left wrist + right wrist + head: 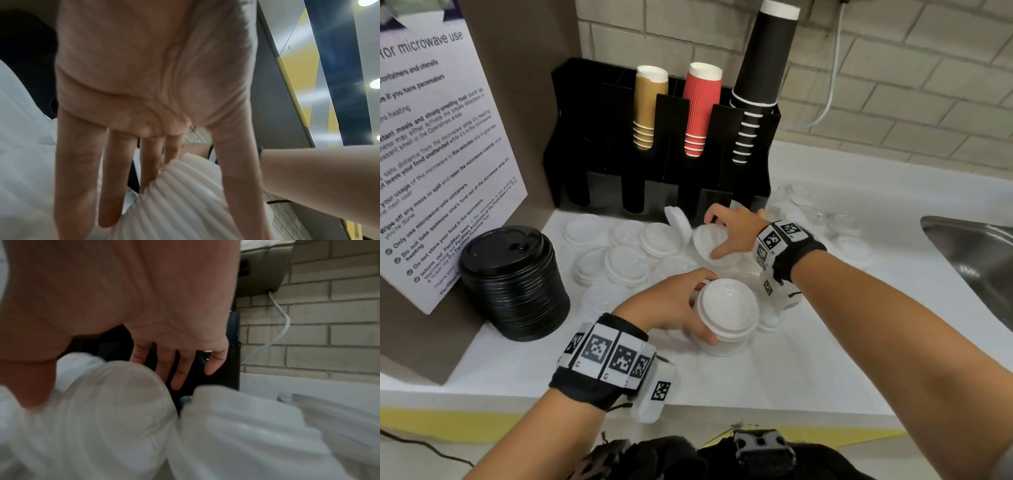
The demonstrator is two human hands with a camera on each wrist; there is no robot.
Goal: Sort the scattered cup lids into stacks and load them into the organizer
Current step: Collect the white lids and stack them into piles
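Note:
My left hand (702,308) grips a short stack of white lids (727,313) just above the counter, thumb on the near side and fingers on the far side. In the left wrist view the same hand (172,178) wraps the ribbed stack of white lids (195,211). Farther back, my right hand (714,236) pinches a single tilted white lid (705,245) among the scattered white lids (626,253). The right wrist view shows this hand (109,381) with its thumb on that lid (123,410). The black organizer (654,171) stands behind, its lower slots dark.
A tall stack of black lids (513,281) stands at the left by a notice board (438,137). Gold, red and black cup stacks (702,109) fill the organizer's top. More clear lids (825,219) lie to the right, before a steel sink (976,260).

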